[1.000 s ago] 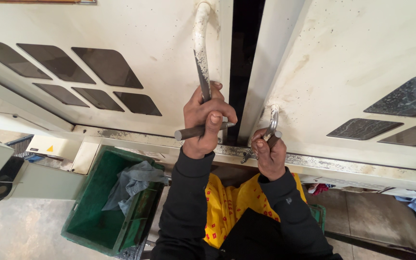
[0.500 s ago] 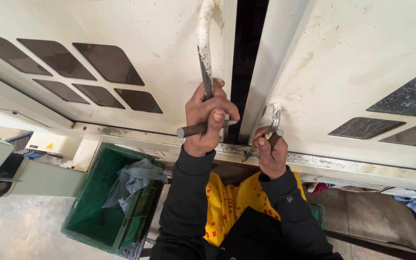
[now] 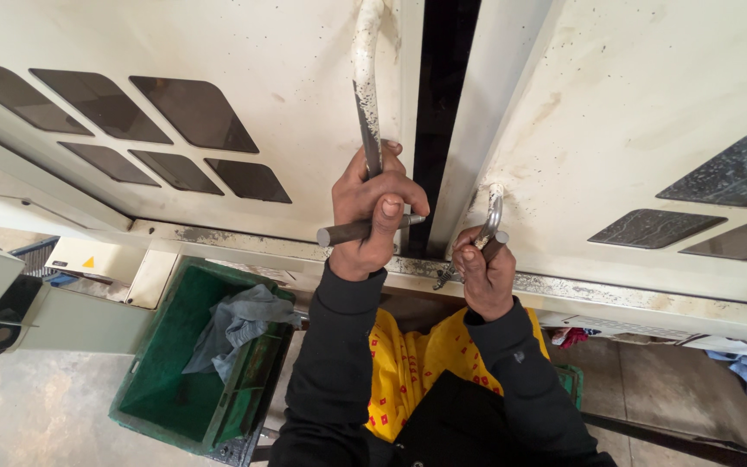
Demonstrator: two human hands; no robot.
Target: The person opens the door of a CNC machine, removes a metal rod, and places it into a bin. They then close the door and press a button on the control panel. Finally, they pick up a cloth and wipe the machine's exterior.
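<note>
Two hands are up against the cream metal doors in front of me, and both have their fingers curled tight. My left hand point(image 3: 373, 207) is closed in a fist around a short grey metal rod point(image 3: 365, 231), which lies crosswise with one blunt end sticking out to the left of my knuckles; the same fingers are also wrapped round the lower part of the long curved door handle point(image 3: 365, 86), whose white paint is worn to bare metal just above my grip. My right hand point(image 3: 484, 278) is lower and to the right, fingers shut around a small dark tool point(image 3: 469, 259) that slants down to the left, held right at the foot of the smaller shiny handle point(image 3: 494, 212) on the right door point(image 3: 641, 112); whether the tool touches that handle I cannot tell. Between the two hands runs the dark gap point(image 3: 447, 95) where the left door point(image 3: 244, 60) and the right door meet. Both doors have dark diamond-shaped panes. Along their bottom edge a scuffed metal strip point(image 3: 616, 290) passes just behind my hands. My black sleeves come up from below, over a yellow patterned cloth point(image 3: 408, 363). Down to the left, on the concrete floor point(image 3: 28, 415), stands a green crate point(image 3: 175, 389) with a grey rag point(image 3: 239, 320) lying in it.
</note>
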